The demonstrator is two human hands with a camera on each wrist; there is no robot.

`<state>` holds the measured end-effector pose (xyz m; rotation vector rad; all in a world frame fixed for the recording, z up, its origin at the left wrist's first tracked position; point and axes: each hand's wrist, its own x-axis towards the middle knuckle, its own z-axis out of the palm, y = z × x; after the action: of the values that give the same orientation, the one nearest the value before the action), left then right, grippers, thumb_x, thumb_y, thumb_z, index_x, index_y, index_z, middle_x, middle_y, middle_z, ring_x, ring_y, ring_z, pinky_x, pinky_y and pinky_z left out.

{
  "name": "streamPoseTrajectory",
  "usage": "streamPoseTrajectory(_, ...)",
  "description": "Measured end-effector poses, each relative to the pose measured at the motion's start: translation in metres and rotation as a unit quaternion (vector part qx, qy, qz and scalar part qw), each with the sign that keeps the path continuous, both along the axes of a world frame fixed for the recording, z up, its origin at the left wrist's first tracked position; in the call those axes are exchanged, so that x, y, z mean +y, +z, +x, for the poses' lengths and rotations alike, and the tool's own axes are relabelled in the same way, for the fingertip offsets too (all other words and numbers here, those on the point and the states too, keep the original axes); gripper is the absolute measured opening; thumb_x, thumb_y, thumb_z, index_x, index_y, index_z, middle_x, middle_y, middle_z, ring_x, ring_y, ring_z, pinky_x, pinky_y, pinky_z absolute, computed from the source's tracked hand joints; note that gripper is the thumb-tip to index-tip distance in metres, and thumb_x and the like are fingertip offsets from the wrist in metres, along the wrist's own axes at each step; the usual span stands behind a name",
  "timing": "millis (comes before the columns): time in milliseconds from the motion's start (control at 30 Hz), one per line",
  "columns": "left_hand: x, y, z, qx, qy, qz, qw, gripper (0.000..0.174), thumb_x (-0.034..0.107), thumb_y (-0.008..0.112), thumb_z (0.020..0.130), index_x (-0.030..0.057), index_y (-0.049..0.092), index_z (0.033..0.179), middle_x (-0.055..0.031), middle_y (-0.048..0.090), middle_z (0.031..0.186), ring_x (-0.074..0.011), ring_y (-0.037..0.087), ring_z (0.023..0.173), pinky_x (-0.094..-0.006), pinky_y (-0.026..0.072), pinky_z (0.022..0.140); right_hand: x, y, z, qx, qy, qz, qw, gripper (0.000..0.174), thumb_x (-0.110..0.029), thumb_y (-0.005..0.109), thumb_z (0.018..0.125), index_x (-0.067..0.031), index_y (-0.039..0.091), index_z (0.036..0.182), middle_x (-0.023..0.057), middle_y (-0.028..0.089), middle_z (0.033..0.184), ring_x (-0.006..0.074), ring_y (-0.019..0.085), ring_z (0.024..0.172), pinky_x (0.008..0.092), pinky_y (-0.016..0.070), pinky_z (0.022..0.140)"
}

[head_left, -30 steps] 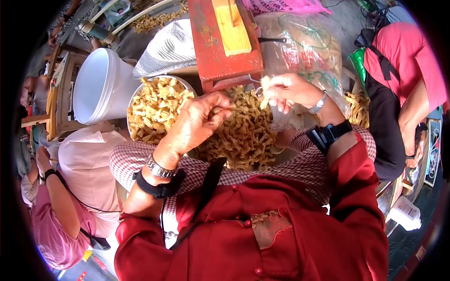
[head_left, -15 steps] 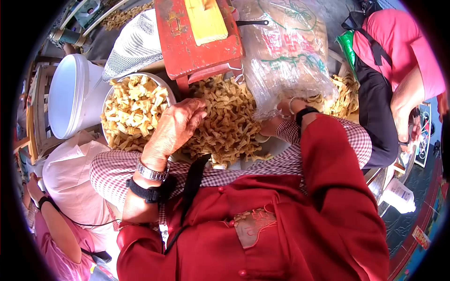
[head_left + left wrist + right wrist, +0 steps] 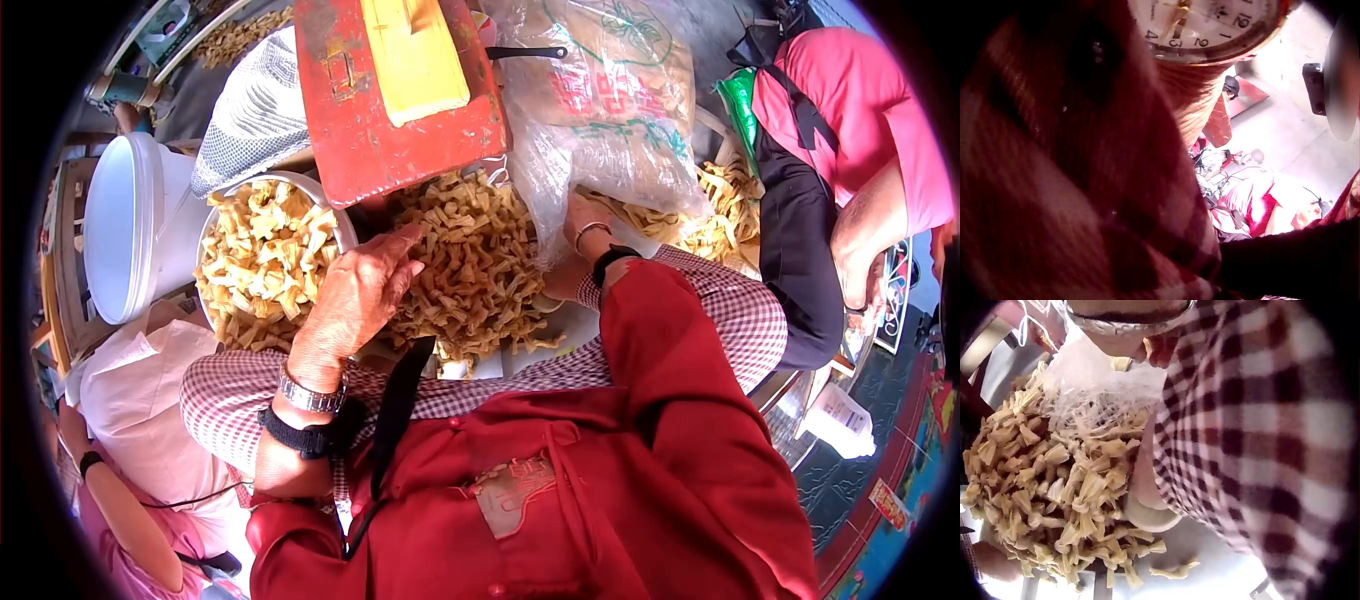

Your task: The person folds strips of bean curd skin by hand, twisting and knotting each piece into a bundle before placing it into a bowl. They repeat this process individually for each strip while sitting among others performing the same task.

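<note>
My left hand hovers between the white bucket and the middle heap in the head view, index finger stretched toward the heap and thumb apart, with nothing visible in it. That heap of yellow-brown knotted strips, resembling tofu-skin knots, lies between my legs. More knots fill the bucket at left. My right hand reaches beside the clear plastic bag, toward loose flat strips. The bag hides its fingers, and I cannot tell what they hold. In the right wrist view, the knot heap spreads below the wrist.
A red wooden stool with a yellow block stands in front. At far left is an upturned-sideways white bucket beside a patterned sack. People sit close by on both sides; the right one wears a pink top.
My right hand has left the stool's edge, where it held a knotted strip, and moved right beside the plastic bag. My left hand has shifted left and its index finger has straightened.
</note>
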<state>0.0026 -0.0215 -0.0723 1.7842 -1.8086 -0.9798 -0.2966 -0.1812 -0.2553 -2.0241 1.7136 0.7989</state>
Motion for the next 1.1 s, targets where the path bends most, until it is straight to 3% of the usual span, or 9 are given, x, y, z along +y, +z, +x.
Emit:
streamPoseTrajectory(100,-0.003,0.001,0.0,-0.008,0.0,0.03,1.0,0.036,0.012,0.058,0.087,0.002,0.054,0.121,-0.0171,0.06,0.105,-0.0323,0.059,0.092,-0.037,0.0487,0.08,0.0,-0.005,0.005,-0.049,-0.007,-0.151,0.987,0.041,-0.012,0.047,0.087,-0.0193,0.044,0.128,0.0171,0.055,0.119,0.0375,0.056,0.106,0.0504,0.0451,0.086)
streamPoseTrajectory(200,-0.004,-0.001,0.001,-0.017,-0.004,0.051,0.999,0.037,0.016,0.058,0.088,0.0034,0.053,0.121,-0.0186,0.059,0.113,-0.0356,0.059,0.099,-0.0386,0.049,0.084,-0.004,-0.019,-0.006,-0.065,0.054,-0.179,0.98,0.036,-0.013,0.052,0.084,-0.0166,0.049,0.12,0.0169,0.054,0.116,0.0379,0.055,0.103,0.0512,0.0454,0.083)
streamPoseTrajectory(267,-0.004,-0.002,0.0,-0.023,-0.007,0.058,0.998,0.037,0.017,0.058,0.088,0.0033,0.053,0.122,-0.0185,0.059,0.113,-0.0354,0.059,0.099,-0.0386,0.049,0.084,-0.004,-0.028,-0.005,-0.073,-0.035,-0.141,0.987,0.033,-0.013,0.053,0.083,-0.0143,0.051,0.116,0.0173,0.053,0.118,0.0375,0.054,0.104,0.0496,0.046,0.083)
streamPoseTrajectory(367,-0.002,-0.012,0.0,-0.031,-0.01,0.026,0.999,0.038,0.006,0.06,0.085,-0.0007,0.053,0.122,-0.0141,0.061,0.088,-0.0254,0.06,0.076,-0.0336,0.0485,0.072,0.002,-0.04,-0.005,-0.071,-0.069,-0.159,0.982,0.028,-0.015,0.053,0.084,-0.011,0.055,0.112,0.018,0.057,0.113,0.0367,0.056,0.102,0.0481,0.0469,0.081)
streamPoseTrajectory(500,-0.002,-0.013,0.0,-0.032,-0.017,0.025,0.999,0.038,0.007,0.06,0.085,-0.0004,0.053,0.122,-0.0138,0.061,0.089,-0.0258,0.06,0.078,-0.0337,0.0486,0.073,-0.009,-0.087,-0.018,-0.042,-0.195,-0.109,0.974,0.026,-0.018,0.049,0.087,-0.0063,0.062,0.107,0.0192,0.062,0.107,0.0347,0.06,0.098,0.0471,0.0477,0.079)
streamPoseTrajectory(600,-0.001,-0.009,0.0,-0.034,-0.016,0.037,0.999,0.036,0.011,0.06,0.086,0.0007,0.054,0.12,-0.0148,0.061,0.097,-0.0287,0.06,0.086,-0.0356,0.0486,0.077,0.005,-0.078,-0.011,-0.019,-0.148,-0.173,0.974,0.03,-0.02,0.044,0.09,-0.0042,0.066,0.102,0.0182,0.063,0.11,0.0341,0.062,0.096,0.0442,0.0486,0.08)
streamPoseTrajectory(700,-0.002,-0.003,-0.002,-0.035,-0.02,0.044,0.998,0.033,0.018,0.058,0.088,0.0025,0.055,0.117,-0.0167,0.06,0.113,-0.0336,0.059,0.1,-0.0393,0.0485,0.085,0.011,-0.1,-0.016,0.06,0.03,0.025,0.997,0.021,-0.014,0.055,0.082,-0.0039,0.068,0.095,0.0151,0.065,0.102,0.0346,0.063,0.095,0.042,0.0516,0.077)
streamPoseTrajectory(1000,0.006,0.007,-0.006,-0.02,-0.047,0.009,0.999,0.034,0.015,0.058,0.088,-0.0002,0.055,0.118,-0.0193,0.06,0.112,-0.0333,0.06,0.098,-0.0371,0.0484,0.083,0.061,0.088,0.042,-0.124,0.387,0.089,0.91,0.023,-0.012,0.049,0.084,-0.0096,0.071,0.091,0.011,0.068,0.101,0.0293,0.065,0.094,0.0406,0.0518,0.076)
streamPoseTrajectory(1100,0.007,0.014,-0.008,0.008,-0.047,0.028,0.998,0.033,0.016,0.058,0.088,0.0,0.055,0.117,-0.0202,0.059,0.113,-0.0359,0.058,0.102,-0.0393,0.0472,0.085,0.059,0.132,0.078,-0.054,0.216,-0.03,0.974,0.025,-0.013,0.047,0.084,-0.0106,0.072,0.088,0.0096,0.069,0.092,0.0257,0.066,0.09,0.0375,0.0519,0.077)
